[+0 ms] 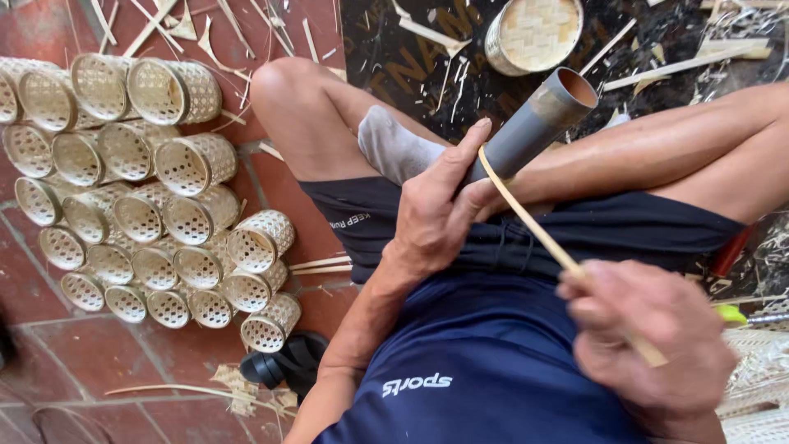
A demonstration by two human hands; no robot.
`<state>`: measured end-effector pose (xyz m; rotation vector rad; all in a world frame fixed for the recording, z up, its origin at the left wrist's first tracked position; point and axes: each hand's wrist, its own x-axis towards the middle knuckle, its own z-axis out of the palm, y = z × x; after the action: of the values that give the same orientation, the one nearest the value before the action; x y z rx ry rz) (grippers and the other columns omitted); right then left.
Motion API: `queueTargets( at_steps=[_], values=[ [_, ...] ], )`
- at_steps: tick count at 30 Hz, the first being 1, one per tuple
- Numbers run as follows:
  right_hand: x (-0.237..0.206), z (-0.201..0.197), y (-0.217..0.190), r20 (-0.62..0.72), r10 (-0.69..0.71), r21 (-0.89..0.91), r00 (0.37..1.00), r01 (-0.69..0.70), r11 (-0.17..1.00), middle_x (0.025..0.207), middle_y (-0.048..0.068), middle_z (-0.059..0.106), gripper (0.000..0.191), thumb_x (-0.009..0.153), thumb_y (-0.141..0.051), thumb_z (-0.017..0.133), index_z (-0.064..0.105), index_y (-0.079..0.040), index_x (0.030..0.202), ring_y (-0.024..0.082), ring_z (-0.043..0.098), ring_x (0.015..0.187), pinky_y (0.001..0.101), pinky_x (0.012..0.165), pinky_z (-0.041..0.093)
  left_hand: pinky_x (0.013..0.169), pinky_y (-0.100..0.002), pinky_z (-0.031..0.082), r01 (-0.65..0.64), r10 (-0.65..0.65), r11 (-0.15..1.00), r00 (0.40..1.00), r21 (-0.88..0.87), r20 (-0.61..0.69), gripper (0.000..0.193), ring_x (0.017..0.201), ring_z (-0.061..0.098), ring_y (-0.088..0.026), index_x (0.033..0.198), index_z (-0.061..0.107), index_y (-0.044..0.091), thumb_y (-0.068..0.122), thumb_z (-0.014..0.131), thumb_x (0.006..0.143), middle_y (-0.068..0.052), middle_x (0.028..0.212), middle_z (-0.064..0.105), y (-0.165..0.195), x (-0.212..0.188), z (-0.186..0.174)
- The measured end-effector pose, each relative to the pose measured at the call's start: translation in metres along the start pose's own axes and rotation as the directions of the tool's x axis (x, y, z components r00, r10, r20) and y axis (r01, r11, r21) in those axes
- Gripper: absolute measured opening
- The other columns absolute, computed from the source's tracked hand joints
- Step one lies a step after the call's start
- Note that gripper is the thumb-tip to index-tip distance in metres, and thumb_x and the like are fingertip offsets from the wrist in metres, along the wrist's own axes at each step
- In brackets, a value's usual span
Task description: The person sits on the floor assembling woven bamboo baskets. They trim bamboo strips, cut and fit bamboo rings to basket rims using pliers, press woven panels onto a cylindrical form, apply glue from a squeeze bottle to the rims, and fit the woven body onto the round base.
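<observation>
Seated on a red tiled floor, legs crossed, dark blue shorts in the middle of the view. Left hand closed around a grey plastic pipe, fingers wrapped about its lower part and the thumb stretched up along its side; pipe tilted, open mouth pointing up and to the right, above the right leg. A thin bamboo strip pressed against the pipe just beside the left thumb, running from there down and to the right into the right hand. Right hand blurred, fingers curled and grasping the strip, a short end of the strip sticking out below the hand. A grey sock on the foot tucked just behind the left hand. On the left part of the floor, many small woven bamboo baskets lying on their sides, stacked close together in rows, open mouths toward the viewer. Just below this pile, near the person's left elbow, a black sandal. Near the top edge of the floor, on a dark printed mat, one round woven basket with its bottom visible. Loose bamboo slivers scattered over the tiles at the top left and over the mat at the top right. At the right edge, something red and a yellow-green item, too hidden to identify.
</observation>
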<state>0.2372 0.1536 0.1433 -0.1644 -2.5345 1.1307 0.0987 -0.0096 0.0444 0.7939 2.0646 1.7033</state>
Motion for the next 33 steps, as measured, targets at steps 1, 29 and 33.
queueTargets(
  at_steps=[1,29,33],
  values=[
    [-0.015,0.002,0.004,-0.103,0.135,0.080,0.986,-0.127,0.989,0.095,0.013,0.070,0.021,0.096,-0.009,0.069,0.061,0.002,0.111,0.023,0.073,0.078,0.0339,0.064,0.060,0.097,-0.032,0.057,0.074,-0.068,0.980,0.997,-0.183,0.042,0.045,0.107,0.071,-0.024,0.148,0.048,-0.001,0.019,0.064,0.111,-0.016,0.123,0.068,-0.001,-0.006,-0.004],
    [0.069,0.026,0.008,0.003,0.115,-0.021,0.993,-0.115,0.993,0.075,0.009,0.067,0.021,0.092,-0.010,0.083,0.070,0.005,0.098,0.015,0.063,0.063,0.0265,0.061,0.049,0.078,-0.036,0.055,-0.215,0.226,0.767,0.972,0.604,0.058,0.062,0.087,0.064,-0.024,0.155,0.049,0.018,0.015,0.075,0.099,-0.009,0.112,0.062,0.027,0.017,0.000],
    [0.045,0.023,0.017,0.021,0.226,0.106,0.974,-0.227,0.968,0.080,0.006,0.070,0.006,0.099,-0.003,0.073,0.071,0.003,0.100,0.010,0.066,0.068,0.0242,0.064,0.051,0.081,-0.038,0.055,-0.206,0.223,0.831,0.974,0.517,0.030,0.062,0.093,0.066,-0.027,0.151,0.048,0.010,0.022,0.078,0.099,-0.012,0.115,0.066,0.039,0.020,0.002]
  ],
)
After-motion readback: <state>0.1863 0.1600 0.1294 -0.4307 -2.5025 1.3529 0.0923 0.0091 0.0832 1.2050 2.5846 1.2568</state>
